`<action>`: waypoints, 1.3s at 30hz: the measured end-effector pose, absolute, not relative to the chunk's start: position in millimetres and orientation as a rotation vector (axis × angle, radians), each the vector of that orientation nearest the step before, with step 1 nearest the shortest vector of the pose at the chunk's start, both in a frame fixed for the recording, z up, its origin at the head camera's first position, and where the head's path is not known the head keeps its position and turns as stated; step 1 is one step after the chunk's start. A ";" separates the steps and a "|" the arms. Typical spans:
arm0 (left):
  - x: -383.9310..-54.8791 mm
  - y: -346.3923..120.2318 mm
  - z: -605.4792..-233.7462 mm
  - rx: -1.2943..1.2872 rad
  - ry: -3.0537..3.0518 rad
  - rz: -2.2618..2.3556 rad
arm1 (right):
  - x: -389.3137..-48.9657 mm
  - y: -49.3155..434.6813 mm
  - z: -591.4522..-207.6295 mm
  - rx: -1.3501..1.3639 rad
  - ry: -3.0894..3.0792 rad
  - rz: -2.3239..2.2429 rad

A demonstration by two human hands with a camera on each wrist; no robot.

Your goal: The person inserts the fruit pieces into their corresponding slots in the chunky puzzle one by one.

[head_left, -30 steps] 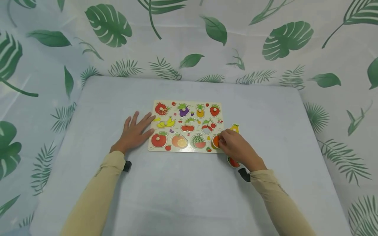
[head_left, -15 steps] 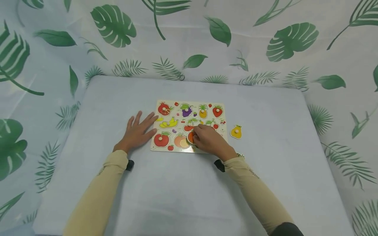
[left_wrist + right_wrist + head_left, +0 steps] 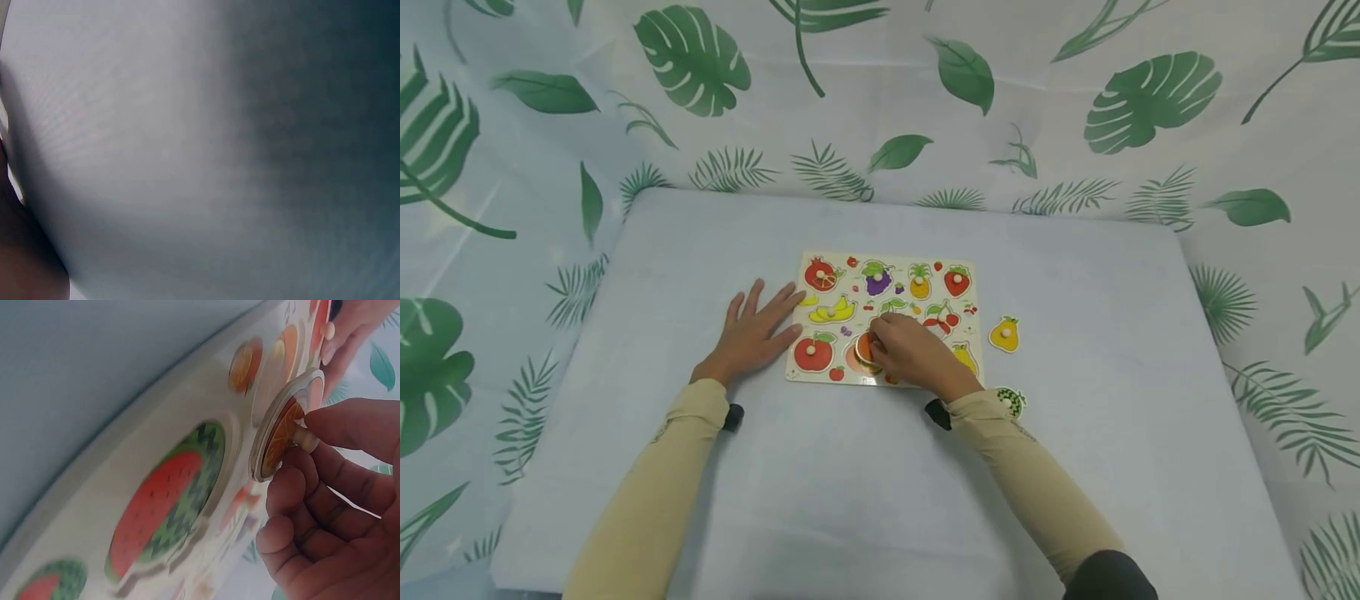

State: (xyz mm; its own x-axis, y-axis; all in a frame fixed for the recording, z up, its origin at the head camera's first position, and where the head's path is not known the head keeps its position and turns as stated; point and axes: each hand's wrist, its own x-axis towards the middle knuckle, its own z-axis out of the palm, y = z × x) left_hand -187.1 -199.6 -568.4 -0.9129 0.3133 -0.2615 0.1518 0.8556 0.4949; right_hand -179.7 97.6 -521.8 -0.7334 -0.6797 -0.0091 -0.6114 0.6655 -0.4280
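In the head view a wooden fruit puzzle board (image 3: 817, 379) lies on the table. My left hand (image 3: 747, 340) rests at its left edge with fingers spread. My right hand (image 3: 919, 352) pinches an orange puzzle piece (image 3: 284, 437) by its small knob (image 3: 305, 439). The piece is tilted over the orange recess (image 3: 270, 387) in the board's front row, apart from the surface in the right wrist view. Beside it is the watermelon recess (image 3: 165, 509), with no piece in it. The left wrist view shows mostly blurred tablecloth and a sliver of hand.
A yellow pear piece (image 3: 1004, 334) lies right of the board. Nearer the front, a watermelon piece (image 3: 1012, 402) is partly hidden by the right sleeve. Knobbed pieces, such as the apple (image 3: 813, 355) and strawberry (image 3: 957, 282), sit in the board. A leaf-print cloth hangs behind.
My right hand has carried the orange piece leftward across the board, from the pear recess to the orange recess. The loose pear is uncovered. My left hand stays at the board's edge; the view shifts slightly.
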 end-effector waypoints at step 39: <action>-190.3 -201.6 -573.4 0.352 2.705 0.654 | -174.6 76.1 -532.5 -1.072 2.696 -0.513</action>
